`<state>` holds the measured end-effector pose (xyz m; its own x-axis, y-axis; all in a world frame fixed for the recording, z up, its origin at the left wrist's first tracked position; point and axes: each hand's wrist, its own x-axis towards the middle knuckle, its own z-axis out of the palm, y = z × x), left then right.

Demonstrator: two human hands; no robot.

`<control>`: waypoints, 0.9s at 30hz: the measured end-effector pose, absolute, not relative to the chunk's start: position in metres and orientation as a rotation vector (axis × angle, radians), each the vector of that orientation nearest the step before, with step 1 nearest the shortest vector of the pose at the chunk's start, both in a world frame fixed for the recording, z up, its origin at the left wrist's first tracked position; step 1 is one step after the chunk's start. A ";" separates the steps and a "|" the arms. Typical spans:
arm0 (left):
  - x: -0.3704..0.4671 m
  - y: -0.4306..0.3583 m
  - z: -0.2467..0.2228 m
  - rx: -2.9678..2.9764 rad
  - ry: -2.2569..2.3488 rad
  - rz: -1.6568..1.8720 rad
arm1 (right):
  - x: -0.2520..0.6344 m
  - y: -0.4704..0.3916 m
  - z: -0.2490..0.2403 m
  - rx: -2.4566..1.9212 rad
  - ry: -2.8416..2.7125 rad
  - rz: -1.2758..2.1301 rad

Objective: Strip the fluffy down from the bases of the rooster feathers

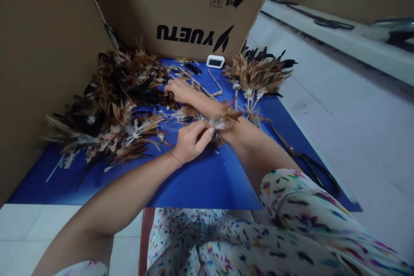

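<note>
My left hand (191,141) is closed in a pinch, holding a small bunch of feathers (224,120) with white fluff at its base and brown tips. That bunch sits just above my right forearm. Crossing beyond it, my right hand (180,90) reaches left to the edge of a large heap of feathers (124,90). Its fingers are curled down against dark feathers, and whatever is between the fingertips is hidden. The heap mixes brown, black and white feathers. Loose feathers (186,114) lie between my two hands.
A blue board (207,185) carries everything. At its right lie black-handled scissors (307,161) and feather bunches on sticks (258,75). A small white digital timer (215,61) stands before a cardboard box (181,4). Thin sticks (213,82) lie near it. Another cardboard panel (42,51) borders the left.
</note>
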<state>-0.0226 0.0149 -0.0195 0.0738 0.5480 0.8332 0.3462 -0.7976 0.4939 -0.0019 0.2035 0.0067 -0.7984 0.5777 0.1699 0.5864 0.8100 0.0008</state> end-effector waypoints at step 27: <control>-0.021 0.014 -0.021 2.144 0.960 1.755 | 0.008 0.197 0.042 -1.155 -1.510 1.368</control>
